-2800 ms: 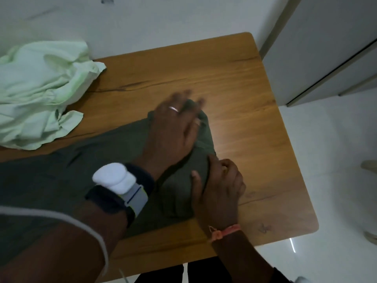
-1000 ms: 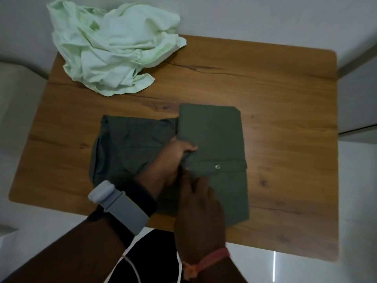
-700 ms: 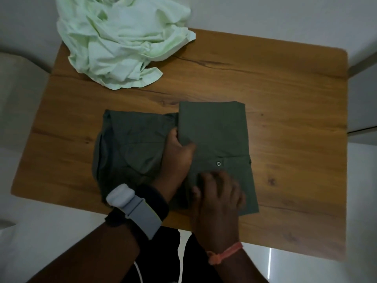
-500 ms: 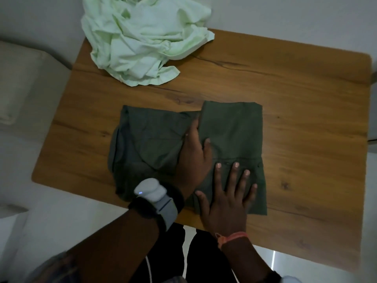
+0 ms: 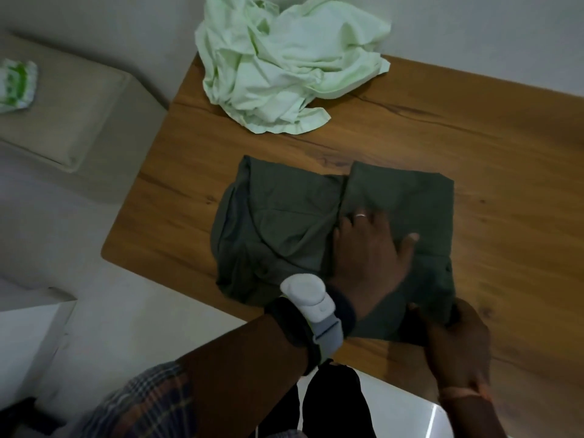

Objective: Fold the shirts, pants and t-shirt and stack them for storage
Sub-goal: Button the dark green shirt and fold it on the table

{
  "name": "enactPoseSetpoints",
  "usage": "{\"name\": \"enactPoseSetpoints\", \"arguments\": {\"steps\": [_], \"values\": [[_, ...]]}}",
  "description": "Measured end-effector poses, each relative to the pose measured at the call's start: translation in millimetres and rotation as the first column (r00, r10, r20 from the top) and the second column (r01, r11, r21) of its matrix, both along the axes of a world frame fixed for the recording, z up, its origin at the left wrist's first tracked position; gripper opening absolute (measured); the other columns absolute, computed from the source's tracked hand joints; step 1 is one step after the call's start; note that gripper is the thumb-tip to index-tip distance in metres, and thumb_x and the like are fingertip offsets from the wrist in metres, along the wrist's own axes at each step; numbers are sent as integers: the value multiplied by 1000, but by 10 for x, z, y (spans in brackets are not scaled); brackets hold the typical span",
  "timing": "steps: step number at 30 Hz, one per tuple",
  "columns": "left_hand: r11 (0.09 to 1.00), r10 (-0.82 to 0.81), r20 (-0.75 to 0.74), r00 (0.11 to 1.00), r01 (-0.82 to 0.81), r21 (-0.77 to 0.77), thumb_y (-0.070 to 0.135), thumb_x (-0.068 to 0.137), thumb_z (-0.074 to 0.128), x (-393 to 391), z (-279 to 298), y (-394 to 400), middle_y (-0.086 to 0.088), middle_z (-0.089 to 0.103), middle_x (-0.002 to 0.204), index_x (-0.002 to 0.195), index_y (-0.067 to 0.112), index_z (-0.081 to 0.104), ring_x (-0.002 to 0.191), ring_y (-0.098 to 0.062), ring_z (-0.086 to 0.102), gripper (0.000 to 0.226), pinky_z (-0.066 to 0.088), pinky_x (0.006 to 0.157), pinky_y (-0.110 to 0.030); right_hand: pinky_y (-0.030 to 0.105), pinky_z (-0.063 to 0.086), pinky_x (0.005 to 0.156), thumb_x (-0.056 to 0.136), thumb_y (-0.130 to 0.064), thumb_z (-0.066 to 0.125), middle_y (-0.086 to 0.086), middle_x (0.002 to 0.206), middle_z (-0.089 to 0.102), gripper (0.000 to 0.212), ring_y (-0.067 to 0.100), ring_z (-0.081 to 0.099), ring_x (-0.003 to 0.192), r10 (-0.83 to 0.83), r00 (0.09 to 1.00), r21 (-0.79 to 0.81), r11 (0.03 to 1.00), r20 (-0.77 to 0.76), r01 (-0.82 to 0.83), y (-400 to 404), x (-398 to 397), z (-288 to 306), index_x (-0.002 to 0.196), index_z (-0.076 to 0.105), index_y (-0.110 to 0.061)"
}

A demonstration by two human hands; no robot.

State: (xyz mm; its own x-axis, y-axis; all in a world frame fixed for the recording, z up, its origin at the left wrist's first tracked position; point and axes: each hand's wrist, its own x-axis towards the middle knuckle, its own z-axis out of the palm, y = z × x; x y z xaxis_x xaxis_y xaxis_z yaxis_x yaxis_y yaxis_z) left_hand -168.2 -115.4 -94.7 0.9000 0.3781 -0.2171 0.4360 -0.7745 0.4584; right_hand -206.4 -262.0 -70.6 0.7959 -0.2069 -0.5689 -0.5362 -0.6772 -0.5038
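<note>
Two garments are counted on one wooden table: one dark green folded garment, one crumpled pale green garment at twelve o'clock.

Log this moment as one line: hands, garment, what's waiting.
left hand: flat on dark green garment | right hand: pinching its near right corner | light green garment: crumpled, unfolded, far table edge

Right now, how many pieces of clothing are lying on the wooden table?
2. A dark green garment lies part-folded at the near middle, under both hands. A crumpled pale green garment sits at the far edge. More could be hidden inside that heap.
</note>
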Motion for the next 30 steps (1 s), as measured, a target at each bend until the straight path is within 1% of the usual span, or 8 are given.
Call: {"name": "enactPoseSetpoints", "arguments": {"steps": [3,6,11,16,20,25,27,30], "values": [[932,90,-211,973,-157,-327,96,70,25,110,448,33,-15,48,146,150,15,40,131,-40,47,114,45,105,-53,48,55,83,88,-2,71,6,99,69,34,35,65,90,83,992,71,993,96,-90,201,-33,337,117,64,-17],[744,112,-300,947,-280,-606,90,71,61,222,769,206,-7,46,152,155,22,30,133,-31,51,113,50,103,-48,37,51,78,84,4,65,-1,103,68,52,28,66,92,234,929,17,968,287,-249,525,-255,654,129,62,-21],[768,241,-190,952,-307,-562,32,84,72,132,896,952,2,66,115,136,21,51,104,-21,66,57,55,90,-36,32,42,41,65,-9,79,1,91,64,68,25,63,63,657,649,-266,752,384,-604,1248,-567,738,131,65,-21],[538,477,-227,849,-487,-688,16,76,73,-334,462,1933,-3,76,116,124,20,65,104,-28,74,49,59,96,-49,31,51,50,61,-10,66,1,90,65,59,20,62,65,779,506,-250,609,371,-753,1902,-786,490,119,70,-18],[400,598,-212,773,-518,-756,3,93,69,-595,54,2360,-8,68,130,137,12,54,116,-27,69,47,58,97,-40,31,56,62,65,-49,83,-3,90,65,46,17,63,75,854,409,-195,482,322,-854,2149,-1015,208,104,73,-27],[962,272,384,882,-246,-115,22,101,65,-643,-90,2203,-15,46,151,158,10,31,138,-27,46,67,39,115,-33,53,49,94,90,-46,57,9,131,56,46,32,55,117,752,491,-282,634,440,-720,1923,-988,-119,131,62,-26],[953,30,419,907,-152,261,36,104,57,-547,-80,2151,-20,38,159,160,19,32,146,-38,37,64,27,121,-47,61,29,110,93,-55,52,17,157,35,65,43,32,143,718,601,-341,696,352,-632,1888,-898,-278,151,44,-27],[854,-197,132,972,103,510,60,106,35,-365,-259,2164,-12,21,171,163,36,27,156,-43,17,62,12,123,-59,70,14,116,95,-71,41,21,168,7,80,49,8,153,769,592,-404,634,240,-660,1921,-796,-575,161,20,-32]]}}
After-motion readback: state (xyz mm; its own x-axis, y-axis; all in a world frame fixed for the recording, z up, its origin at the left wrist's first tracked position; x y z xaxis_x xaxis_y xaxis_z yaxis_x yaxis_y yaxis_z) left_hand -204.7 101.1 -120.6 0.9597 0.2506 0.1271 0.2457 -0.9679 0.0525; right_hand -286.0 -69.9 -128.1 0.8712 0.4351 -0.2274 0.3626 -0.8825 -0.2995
